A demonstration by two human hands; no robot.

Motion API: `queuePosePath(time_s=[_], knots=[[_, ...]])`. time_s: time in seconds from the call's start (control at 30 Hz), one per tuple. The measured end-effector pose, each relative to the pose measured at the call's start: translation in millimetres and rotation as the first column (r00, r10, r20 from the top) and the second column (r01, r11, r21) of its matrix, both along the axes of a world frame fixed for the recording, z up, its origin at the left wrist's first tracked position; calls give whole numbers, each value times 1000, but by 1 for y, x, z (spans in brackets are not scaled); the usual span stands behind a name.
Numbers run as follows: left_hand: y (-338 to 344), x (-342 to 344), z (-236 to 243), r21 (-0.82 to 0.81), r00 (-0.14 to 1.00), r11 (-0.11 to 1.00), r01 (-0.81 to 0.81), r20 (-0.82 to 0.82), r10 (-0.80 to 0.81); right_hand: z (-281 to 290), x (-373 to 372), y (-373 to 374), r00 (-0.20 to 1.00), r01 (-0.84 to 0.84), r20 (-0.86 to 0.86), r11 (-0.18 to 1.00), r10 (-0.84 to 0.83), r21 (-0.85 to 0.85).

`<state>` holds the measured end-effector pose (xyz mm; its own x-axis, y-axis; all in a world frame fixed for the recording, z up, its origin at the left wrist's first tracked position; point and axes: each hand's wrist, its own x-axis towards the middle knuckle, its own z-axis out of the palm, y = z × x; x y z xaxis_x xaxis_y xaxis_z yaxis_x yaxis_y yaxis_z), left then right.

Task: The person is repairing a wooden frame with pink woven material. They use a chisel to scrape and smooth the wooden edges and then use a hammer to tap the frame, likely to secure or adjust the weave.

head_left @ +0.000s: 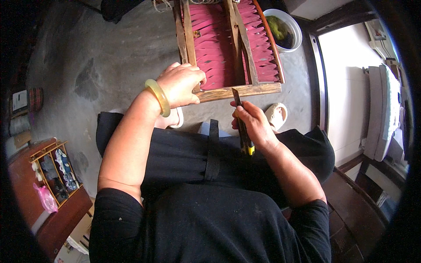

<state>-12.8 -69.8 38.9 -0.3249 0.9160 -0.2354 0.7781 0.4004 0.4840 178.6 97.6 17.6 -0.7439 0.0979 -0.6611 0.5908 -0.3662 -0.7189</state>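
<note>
A wooden frame [267, 87] with pink woven straps [215, 48] lies in front of me, with slats running front to back across the straps. My left hand [177, 85], with a yellowish bangle at the wrist, grips the left end of its front bar and the upright beside it. In my right hand [251, 122] is a black and yellow utility knife [250, 147], its blade pointing up at the front bar near the middle-right, below the straps. Whether the blade touches the wood I cannot tell.
A white bucket [294, 41] with something green inside stands behind the frame on the right. A reddish-brown bench [30, 179] at left holds a small wooden rack [66, 198] and a pink plastic bag [45, 198]. At right are a doorway threshold and a pale padded piece [379, 114].
</note>
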Motion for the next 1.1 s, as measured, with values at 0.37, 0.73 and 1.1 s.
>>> queuePosePath(time_s=[0.37, 0.73, 1.1], knots=[[-2, 2, 0, -29, 999, 999, 16, -47, -18, -7, -10, -17, 888, -247, -103, 652, 449, 716], [3, 9, -4, -60, 988, 998, 23, -150, -31, -9, -14, -29, 888, -172, -181, 670, 423, 722], [6, 8, -5, -62, 988, 997, 39, -149, -48, -14, -16, -33, 920, -157, -87, 564, 381, 811]])
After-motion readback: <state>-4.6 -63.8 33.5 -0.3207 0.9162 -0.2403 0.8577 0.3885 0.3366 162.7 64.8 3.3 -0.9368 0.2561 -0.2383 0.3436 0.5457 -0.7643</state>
